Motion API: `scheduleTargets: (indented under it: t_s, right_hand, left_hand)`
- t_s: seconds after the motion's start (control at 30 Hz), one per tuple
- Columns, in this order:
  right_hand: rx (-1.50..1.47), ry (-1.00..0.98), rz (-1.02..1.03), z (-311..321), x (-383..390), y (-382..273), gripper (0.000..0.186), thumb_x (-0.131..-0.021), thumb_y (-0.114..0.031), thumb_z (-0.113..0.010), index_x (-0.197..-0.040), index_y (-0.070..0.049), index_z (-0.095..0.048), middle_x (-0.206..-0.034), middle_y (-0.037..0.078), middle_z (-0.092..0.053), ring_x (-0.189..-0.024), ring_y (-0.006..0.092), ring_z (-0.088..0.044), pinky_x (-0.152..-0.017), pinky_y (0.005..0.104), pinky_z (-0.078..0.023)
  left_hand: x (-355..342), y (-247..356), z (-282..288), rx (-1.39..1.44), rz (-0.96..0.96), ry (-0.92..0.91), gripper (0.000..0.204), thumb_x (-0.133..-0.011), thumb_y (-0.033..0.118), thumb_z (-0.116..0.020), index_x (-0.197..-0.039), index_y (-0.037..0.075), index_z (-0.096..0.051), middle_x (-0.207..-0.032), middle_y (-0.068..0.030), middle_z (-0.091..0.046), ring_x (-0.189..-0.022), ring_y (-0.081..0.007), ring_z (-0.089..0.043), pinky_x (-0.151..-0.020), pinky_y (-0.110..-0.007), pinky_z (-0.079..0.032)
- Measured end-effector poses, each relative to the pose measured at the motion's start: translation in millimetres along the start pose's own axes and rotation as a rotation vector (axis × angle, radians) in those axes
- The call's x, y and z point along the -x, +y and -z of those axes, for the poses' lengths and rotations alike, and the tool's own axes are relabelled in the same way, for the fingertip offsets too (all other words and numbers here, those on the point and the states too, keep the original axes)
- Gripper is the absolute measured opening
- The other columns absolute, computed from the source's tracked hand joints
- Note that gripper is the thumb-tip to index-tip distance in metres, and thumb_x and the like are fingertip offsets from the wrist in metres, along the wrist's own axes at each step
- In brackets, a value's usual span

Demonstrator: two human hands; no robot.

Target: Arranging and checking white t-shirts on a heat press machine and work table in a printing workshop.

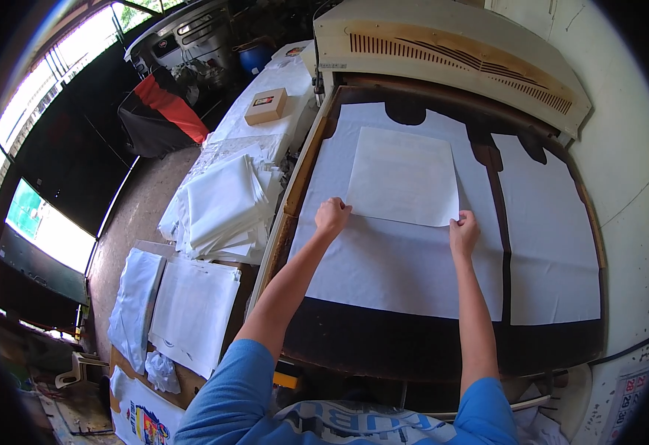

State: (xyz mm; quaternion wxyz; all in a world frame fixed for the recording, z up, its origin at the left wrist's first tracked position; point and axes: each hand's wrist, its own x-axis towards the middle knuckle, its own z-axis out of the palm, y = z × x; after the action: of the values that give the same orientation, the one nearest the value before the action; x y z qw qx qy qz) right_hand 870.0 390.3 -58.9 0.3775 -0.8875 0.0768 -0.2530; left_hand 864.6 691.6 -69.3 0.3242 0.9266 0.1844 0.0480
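A sheet of white paper (404,174) lies over a white cut fabric panel (406,271). Faint pale marks show through the paper. My left hand (333,216) pinches its near left corner, fingers closed. At the near right corner, my right hand (465,233) grips the edge between thumb and fingers. The near edge looks slightly raised off the cloth. Beneath is the dark bed (384,334) of a large press. A second, narrower fabric panel (551,252) lies flat to the right, with a dark strip of bed between the two panels.
Behind the bed stands the press's long vented cream hood (450,52). On the left, a table carries a stack of white sheets (221,196) and a small cardboard box (267,107). Nearer are more paper sheets (195,315), folded cloth (137,308) and a printed white piece (143,411).
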Motion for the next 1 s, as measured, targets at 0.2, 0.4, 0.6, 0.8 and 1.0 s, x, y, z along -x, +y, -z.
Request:
scheduleTargets:
  t_s: [0.2, 0.4, 0.6, 0.8, 1.0]
  right_hand:
    - [0.048, 0.011, -0.013, -6, -5, 7, 0.022, -0.065, -0.004, -0.064, -0.085, -0.002, -0.056, -0.066, 0.012, -0.060, -0.064, 0.0286, -0.059, -0.062, 0.0370, -0.045]
    - [0.036, -0.005, -0.021, -7, -5, 11, 0.023, -0.064, -0.006, -0.063, -0.085, -0.002, -0.056, -0.069, 0.013, -0.061, -0.067, 0.0291, -0.060, -0.064, 0.0366, -0.046]
    - [0.138, -0.037, -0.113, 7, -1, 4, 0.019, -0.066, -0.008, -0.060, -0.084, -0.002, -0.056, -0.079, 0.014, -0.061, -0.072, 0.0306, -0.059, -0.065, 0.0387, -0.045]
    - [0.318, -0.062, 0.246, 18, 5, 2, 0.024, -0.072, -0.010, -0.058, -0.095, -0.004, -0.055, -0.096, 0.012, -0.056, -0.090, 0.0298, -0.052, -0.074, 0.0376, -0.043]
    - [0.527, -0.310, 0.630, -9, 25, -4, 0.035, -0.083, -0.029, -0.048, -0.114, -0.013, -0.050, -0.122, 0.001, -0.048, -0.115, 0.0309, -0.038, -0.091, 0.0476, -0.029]
  left_hand:
    - [3, 2, 2, -0.017, 0.017, -0.013, 0.025, -0.070, 0.030, -0.063, -0.077, 0.006, -0.062, -0.082, -0.0126, -0.063, -0.080, -0.0286, -0.060, -0.068, -0.038, -0.047]
    - [2, 1, 4, -0.037, 0.009, -0.004, 0.025, -0.071, 0.031, -0.063, -0.077, 0.006, -0.063, -0.082, -0.0124, -0.063, -0.081, -0.0283, -0.060, -0.069, -0.037, -0.047]
    - [13, 4, 14, -0.123, -0.018, 0.024, 0.026, -0.073, 0.031, -0.060, -0.075, 0.006, -0.062, -0.081, -0.0131, -0.062, -0.079, -0.0284, -0.060, -0.067, -0.038, -0.047]
    - [53, -9, 42, -0.062, -0.111, 0.073, 0.026, -0.075, 0.030, -0.058, -0.074, 0.005, -0.061, -0.074, -0.0132, -0.062, -0.072, -0.0292, -0.060, -0.063, -0.038, -0.046]
    - [130, -86, 90, 0.107, -0.075, 0.299, 0.021, -0.078, 0.025, -0.055, -0.076, 0.004, -0.058, -0.070, -0.0108, -0.060, -0.068, -0.0275, -0.059, -0.061, -0.037, -0.046]
